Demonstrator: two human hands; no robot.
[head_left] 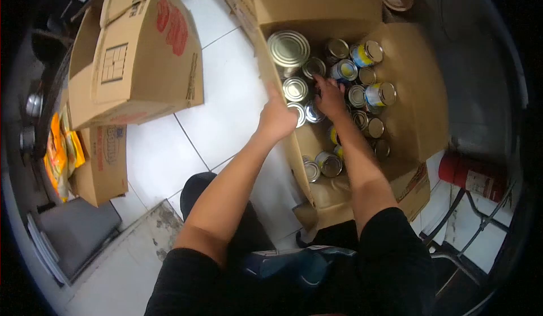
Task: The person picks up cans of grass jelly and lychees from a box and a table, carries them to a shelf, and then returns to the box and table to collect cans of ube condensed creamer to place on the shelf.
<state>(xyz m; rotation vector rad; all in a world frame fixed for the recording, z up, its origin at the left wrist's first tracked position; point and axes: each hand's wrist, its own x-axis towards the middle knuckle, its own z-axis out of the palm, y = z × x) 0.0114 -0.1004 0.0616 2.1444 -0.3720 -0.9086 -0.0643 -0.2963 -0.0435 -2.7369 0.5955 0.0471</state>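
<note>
A large open cardboard box (427, 98) in front of me holds several metal cans. My left hand (277, 118) is closed over the box's left rim, beside a silver-topped can (296, 114); its fingertips are partly hidden. Inside the box, my right hand (331, 98) is among the cans with its fingers spread, one of them reaching to the edge of an upright can (314, 68). A wide can (288, 48) stands in the far left corner. Cans with blue and yellow labels (367, 53) stand to the right, and two plain cans (328, 164) sit near the front.
Another cardboard box (161, 61) with red print is at the left, above a smaller carton (107, 163). Orange-yellow packets (59, 152) lie beside that carton. A grey chair seat (79, 231) is lower left. A red cylinder (472, 174) and metal frame (481, 223) are at the right.
</note>
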